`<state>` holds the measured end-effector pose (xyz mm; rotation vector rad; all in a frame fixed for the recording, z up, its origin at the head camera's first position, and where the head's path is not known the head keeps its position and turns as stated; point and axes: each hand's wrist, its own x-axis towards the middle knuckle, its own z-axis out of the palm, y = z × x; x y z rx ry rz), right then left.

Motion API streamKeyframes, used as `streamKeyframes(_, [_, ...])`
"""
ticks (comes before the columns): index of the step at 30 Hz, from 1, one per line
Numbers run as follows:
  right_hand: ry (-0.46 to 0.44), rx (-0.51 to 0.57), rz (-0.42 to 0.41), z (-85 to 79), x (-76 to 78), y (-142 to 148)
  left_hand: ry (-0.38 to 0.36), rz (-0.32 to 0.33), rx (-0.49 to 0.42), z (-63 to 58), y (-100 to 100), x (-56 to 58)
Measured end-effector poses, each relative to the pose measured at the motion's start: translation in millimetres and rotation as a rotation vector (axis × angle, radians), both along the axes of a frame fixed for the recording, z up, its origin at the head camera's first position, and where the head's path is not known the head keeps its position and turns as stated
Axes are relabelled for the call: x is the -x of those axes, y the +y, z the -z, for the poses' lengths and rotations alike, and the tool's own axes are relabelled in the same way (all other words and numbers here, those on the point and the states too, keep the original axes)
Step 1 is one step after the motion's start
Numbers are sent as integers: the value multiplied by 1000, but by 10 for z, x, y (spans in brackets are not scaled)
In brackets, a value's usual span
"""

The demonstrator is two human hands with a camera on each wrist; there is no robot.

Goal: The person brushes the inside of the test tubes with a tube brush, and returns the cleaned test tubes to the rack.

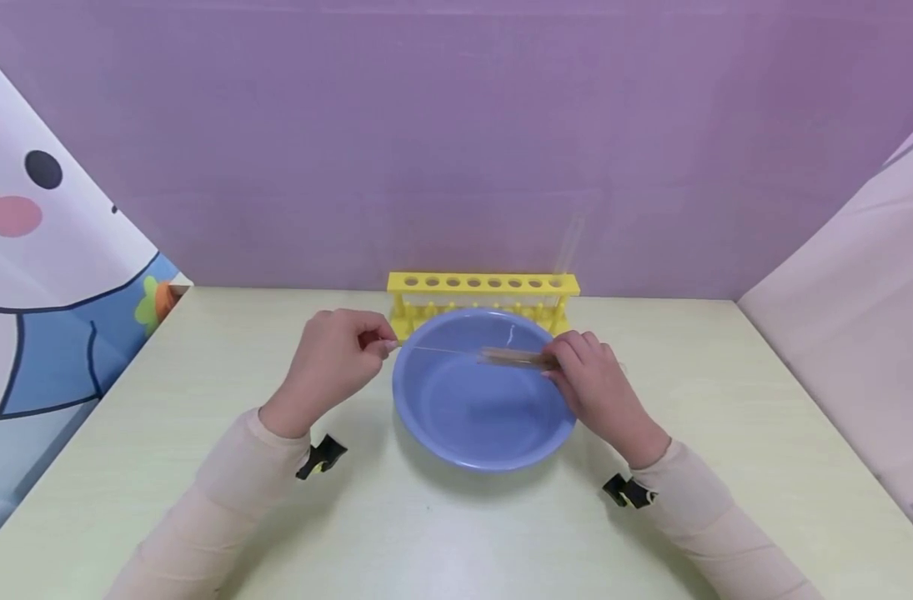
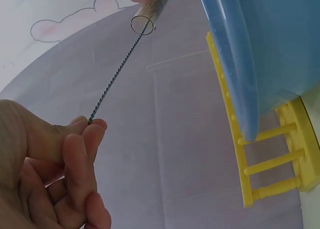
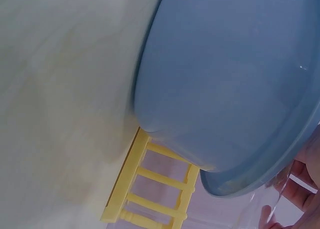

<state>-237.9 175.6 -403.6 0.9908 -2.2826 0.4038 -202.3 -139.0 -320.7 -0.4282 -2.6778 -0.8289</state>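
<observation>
Between thumb and fingertips, my left hand [image 1: 328, 358] pinches the end of a thin twisted-wire handle of a test tube brush [image 2: 116, 75]. The wire runs into the mouth of a glass test tube [image 2: 152, 14], and brownish bristles show inside the glass. My right hand [image 1: 599, 392] grips that tube near its other end, fingers curled round it. Tube and brush lie roughly level above a blue plastic basin [image 1: 489, 458]. In the right wrist view, the right hand [image 3: 302, 189] is partly cut off by the frame's edge.
Behind the basin stands a yellow test tube rack [image 1: 471, 285], partly hidden by it. Another clear test tube [image 1: 572, 242] rises from the rack's right end. A purple backdrop [image 1: 456, 150] closes off the rear of the pale table [image 1: 223, 350].
</observation>
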Motion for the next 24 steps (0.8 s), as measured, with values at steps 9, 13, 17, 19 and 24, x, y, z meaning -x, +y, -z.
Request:
streamKeyframes(9, [44,31,-17,10,14,-3,20,26,-3,44,136,-13])
streamKeyframes(13, [50,41,-14,5,4,-13,18,39,-15,65,175,-16])
streamKeyframes(17, [62,50,-12,8,-8,-21,6,59,-39,102,203,-6])
streamKeyframes(19, [77,56,-17,17,-7,-28,-21,64,-57,123,207,4])
streamKeyframes(24, [111,66,-26,27,-13,-53,-103,58,-97,145,222,19])
